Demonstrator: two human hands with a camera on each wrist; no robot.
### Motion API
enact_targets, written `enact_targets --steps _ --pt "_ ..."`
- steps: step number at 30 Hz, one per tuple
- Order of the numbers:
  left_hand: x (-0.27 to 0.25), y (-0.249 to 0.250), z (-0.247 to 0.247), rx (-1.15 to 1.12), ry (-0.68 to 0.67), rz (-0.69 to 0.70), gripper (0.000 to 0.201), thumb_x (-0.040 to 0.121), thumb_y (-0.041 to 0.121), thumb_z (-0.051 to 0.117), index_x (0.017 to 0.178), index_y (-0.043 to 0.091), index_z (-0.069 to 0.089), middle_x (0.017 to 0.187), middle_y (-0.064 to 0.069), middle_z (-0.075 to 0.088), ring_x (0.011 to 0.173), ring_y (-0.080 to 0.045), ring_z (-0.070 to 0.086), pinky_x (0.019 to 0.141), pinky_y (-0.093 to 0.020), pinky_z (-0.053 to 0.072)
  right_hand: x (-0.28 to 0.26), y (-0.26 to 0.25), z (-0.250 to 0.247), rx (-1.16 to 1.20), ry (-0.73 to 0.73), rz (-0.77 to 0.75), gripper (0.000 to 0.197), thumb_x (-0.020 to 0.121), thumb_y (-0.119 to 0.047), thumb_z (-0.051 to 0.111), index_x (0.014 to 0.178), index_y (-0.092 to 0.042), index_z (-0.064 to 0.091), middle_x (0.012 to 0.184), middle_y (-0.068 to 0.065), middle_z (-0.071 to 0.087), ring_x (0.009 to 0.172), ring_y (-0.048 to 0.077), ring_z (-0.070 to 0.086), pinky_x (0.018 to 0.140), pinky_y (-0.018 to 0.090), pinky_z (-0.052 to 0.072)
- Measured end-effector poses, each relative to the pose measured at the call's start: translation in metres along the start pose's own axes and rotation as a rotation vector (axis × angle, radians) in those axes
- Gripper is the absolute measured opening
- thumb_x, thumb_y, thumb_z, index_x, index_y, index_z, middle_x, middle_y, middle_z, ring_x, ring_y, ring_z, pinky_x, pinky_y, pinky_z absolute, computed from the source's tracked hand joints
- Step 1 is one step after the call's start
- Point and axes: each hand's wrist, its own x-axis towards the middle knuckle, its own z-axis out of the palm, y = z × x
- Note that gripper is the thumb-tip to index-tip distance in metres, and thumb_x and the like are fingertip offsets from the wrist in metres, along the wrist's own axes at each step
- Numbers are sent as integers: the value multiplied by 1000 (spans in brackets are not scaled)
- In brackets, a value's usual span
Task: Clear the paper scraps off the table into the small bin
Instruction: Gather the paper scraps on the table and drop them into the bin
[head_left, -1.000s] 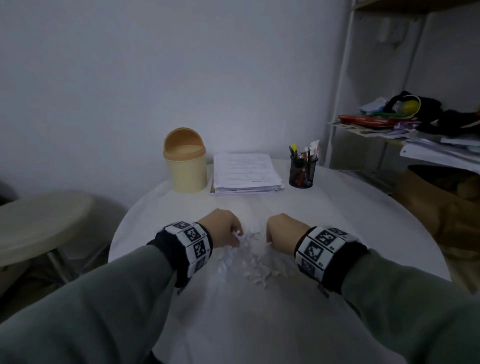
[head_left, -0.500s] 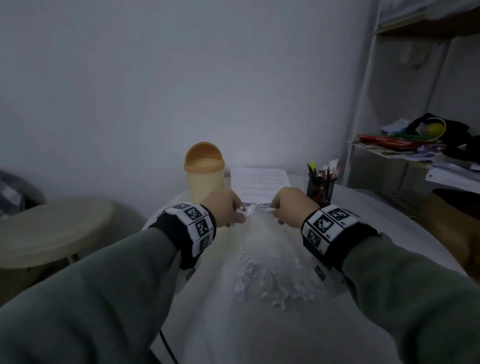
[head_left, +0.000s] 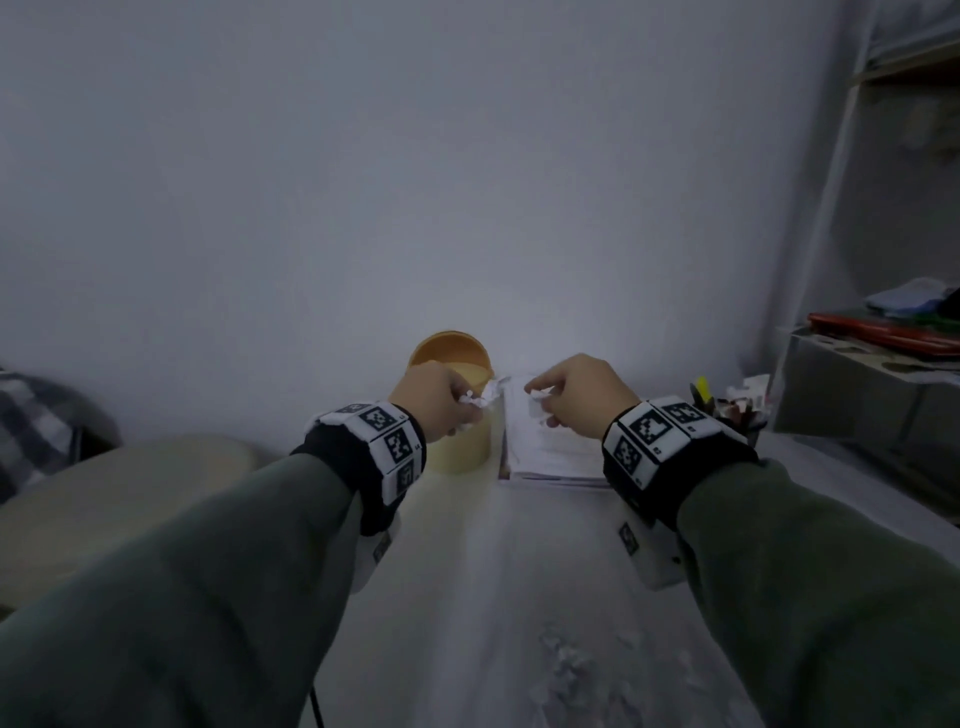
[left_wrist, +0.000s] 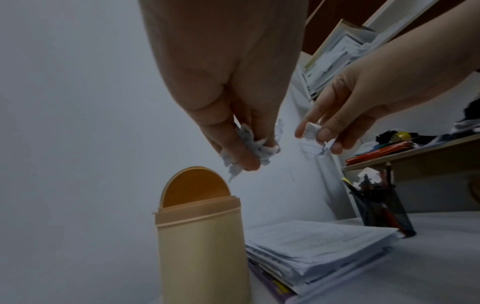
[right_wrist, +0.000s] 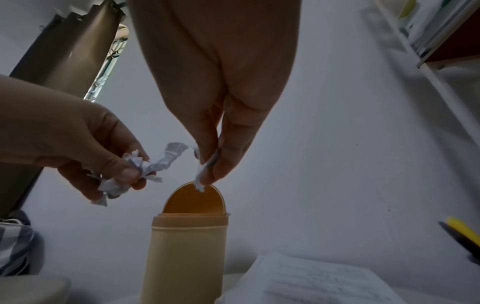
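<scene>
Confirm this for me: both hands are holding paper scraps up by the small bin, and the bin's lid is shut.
Not quite. The lid of the small bin stands open, tipped up at the back, as the left wrist view shows. The rest holds: the left hand and the right hand each pinch paper scraps up by the bin.

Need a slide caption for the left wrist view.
Left hand and right hand pinch paper scraps above the small bin.

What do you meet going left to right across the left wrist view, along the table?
Bin → paper stack → pen cup. Above them, the left hand comes before the right hand, each pinching scraps.
</scene>
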Motion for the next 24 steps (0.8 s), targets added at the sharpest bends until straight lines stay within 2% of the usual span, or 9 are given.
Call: enact_targets --steps 2,4,6,8,12,14,16,18,24 --pt "14 -4 -4 -29 36 -6 23 83 20 67 93 1 73 87 -16 74 81 -28 71 80 -37 59 17 -5 4 51 40 -18 31 91 2 51 112 -10 70 112 13 69 71 18 66 41 3 41" --pt "29 -9 -7 -28 71 -18 24 84 23 68 93 2 72 86 -14 73 82 -28 71 79 -34 59 32 -9 10 87 79 -29 32 90 1 49 111 -11 70 111 14 70 91 24 69 60 13 49" --pt "46 -15 -10 22 113 -24 21 83 21 68 93 3 73 84 -11 70 79 -24 67 73 -29 55 47 -12 16 105 106 -47 32 89 1 51 112 -10 70 113 14 70 100 25 68 80 23 53" --pt "62 -21 -12 55 151 -25 19 82 20 67 90 3 73 81 -10 66 74 -20 61 68 -28 49 59 -18 20 111 114 -81 31 88 0 55 114 -7 69 117 15 68 105 25 66 91 28 52" --pt "88 -30 -9 30 198 -11 19 83 17 67 89 0 73 86 -17 73 73 -21 62 74 -34 54 84 -28 31 46 98 -160 37 89 3 50 121 -9 66 126 11 64 117 20 60 96 21 44" --pt "98 -34 -5 27 221 4 19 82 15 67 89 -1 72 84 -19 72 73 -23 62 73 -37 53 96 -31 40 5 68 -179 36 90 3 49 119 -8 67 124 12 65 117 22 60 98 24 45" --pt "105 -41 -1 70 232 6 18 83 15 66 91 0 73 80 -14 69 73 -19 56 65 -29 46 105 -31 48 -42 55 -177 31 90 1 48 112 -3 70 117 17 68 111 27 62 95 32 47" --pt "111 -49 2 121 238 3 19 84 16 65 94 2 73 87 -13 69 76 -16 52 66 -24 38 113 -32 53 -92 30 -166 29 92 -2 47 111 0 69 115 19 67 109 29 61 95 35 47" --pt "119 -68 9 131 256 0 23 85 17 66 104 7 72 102 -10 71 93 -21 62 74 -22 41 128 -28 67 -129 -76 -187 30 95 -4 46 118 2 64 122 20 63 115 28 59 98 28 42"
